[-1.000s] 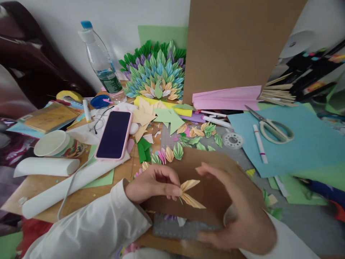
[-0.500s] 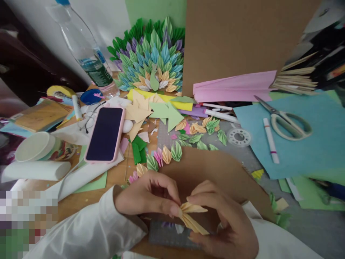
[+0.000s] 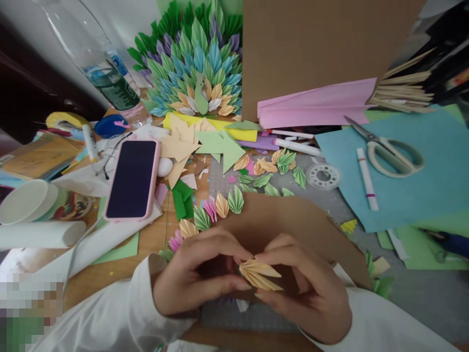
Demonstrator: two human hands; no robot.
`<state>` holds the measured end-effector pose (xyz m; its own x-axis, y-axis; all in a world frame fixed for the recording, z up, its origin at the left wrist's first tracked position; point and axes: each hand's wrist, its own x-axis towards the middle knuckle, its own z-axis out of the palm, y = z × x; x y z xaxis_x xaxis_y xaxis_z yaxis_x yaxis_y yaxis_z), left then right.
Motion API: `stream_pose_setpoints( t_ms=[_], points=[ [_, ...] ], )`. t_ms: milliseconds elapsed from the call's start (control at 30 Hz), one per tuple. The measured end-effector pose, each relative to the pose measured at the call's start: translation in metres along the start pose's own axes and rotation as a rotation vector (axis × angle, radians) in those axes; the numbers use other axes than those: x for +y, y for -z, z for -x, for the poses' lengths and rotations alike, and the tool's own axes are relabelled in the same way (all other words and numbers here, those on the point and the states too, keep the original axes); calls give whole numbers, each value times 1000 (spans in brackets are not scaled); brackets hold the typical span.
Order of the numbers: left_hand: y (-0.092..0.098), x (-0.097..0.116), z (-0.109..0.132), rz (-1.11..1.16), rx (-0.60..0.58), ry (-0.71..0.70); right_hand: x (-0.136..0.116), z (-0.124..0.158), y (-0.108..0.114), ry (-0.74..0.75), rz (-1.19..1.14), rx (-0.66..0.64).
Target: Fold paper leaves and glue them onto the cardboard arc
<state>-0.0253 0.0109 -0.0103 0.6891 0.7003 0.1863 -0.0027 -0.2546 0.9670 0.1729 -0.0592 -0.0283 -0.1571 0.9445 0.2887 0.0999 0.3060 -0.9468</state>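
Note:
A pleated light-orange paper leaf (image 3: 261, 275) is held over a brown cardboard piece (image 3: 293, 215). My left hand (image 3: 200, 274) pinches its gathered end between thumb and fingertips. The fingers of my right hand (image 3: 311, 283) grip the leaf's upper and lower edges, and its folds fan out between them. Along the cardboard's upper left edge sits a row of pleated leaves, among them a green leaf (image 3: 236, 200), an orange leaf (image 3: 222, 205) and a pink leaf (image 3: 210, 209). More loose folded leaves (image 3: 271, 181) lie just beyond the cardboard.
A phone (image 3: 131, 178), a paper cup (image 3: 29, 201) and a white roll (image 3: 44, 234) are at left. Scissors (image 3: 394, 156) and a marker (image 3: 367, 178) rest on blue paper (image 3: 337, 146) at right. A paper peacock (image 3: 201, 98) and a bottle (image 3: 113, 85) stand behind.
My left fingertips have shifted to the leaf's gathered end, and my right fingers have closed in on its edges. The leaf's two halves are nearer together. The camera view has shifted slightly.

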Motion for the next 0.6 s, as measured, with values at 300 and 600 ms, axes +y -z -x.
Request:
stream_pose_setpoints(
  t_ms=[300, 600],
  points=[
    [0, -1, 1, -6, -3, -12, 0, -3, -1, 3, -10, -9],
    [0, 0, 2, 5, -17, -7, -2, -4, -2, 29, 9, 13]
  ],
)
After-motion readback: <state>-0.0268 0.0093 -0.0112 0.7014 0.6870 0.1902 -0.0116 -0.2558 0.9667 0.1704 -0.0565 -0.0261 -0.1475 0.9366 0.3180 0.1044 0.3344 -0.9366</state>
